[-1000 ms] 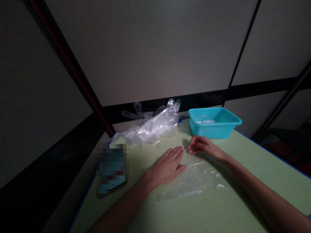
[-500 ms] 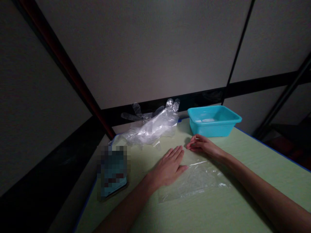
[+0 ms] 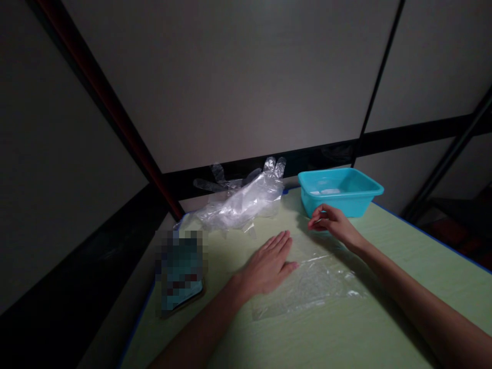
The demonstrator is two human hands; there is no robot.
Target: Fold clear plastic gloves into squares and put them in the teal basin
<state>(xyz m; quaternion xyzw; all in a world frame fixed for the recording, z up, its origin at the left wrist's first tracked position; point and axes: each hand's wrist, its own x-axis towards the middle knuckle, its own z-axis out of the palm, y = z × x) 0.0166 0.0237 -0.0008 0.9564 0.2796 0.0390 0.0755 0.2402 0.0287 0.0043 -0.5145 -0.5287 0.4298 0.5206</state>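
A thin sheet of clear plastic (image 3: 319, 287), its exact kind hard to make out, lies spread and wrinkled on the pale green table (image 3: 269, 338). My left hand (image 3: 269, 264) presses flat on its left part, fingers stretched forward and thumb out to the side. Over the far right part of the plastic hovers my right hand (image 3: 332, 223), close in front of the turquoise basin (image 3: 349, 205). Its fingers are loosely curved, with a gap to the thumb, and nothing shows between them. Behind my hands, at the table's back edge, disposable plastic gloves (image 3: 246, 202) lie in a crumpled heap.
The basin stands at the back right with small whitish things inside. On the left is an upright blurred-out object (image 3: 180, 277) with a light blue lower part. A pale panelled wall (image 3: 246, 87) rises right behind the table.
My right hand has moved a little to the right and up, nearer the basin. My left hand stays flat on the plastic.
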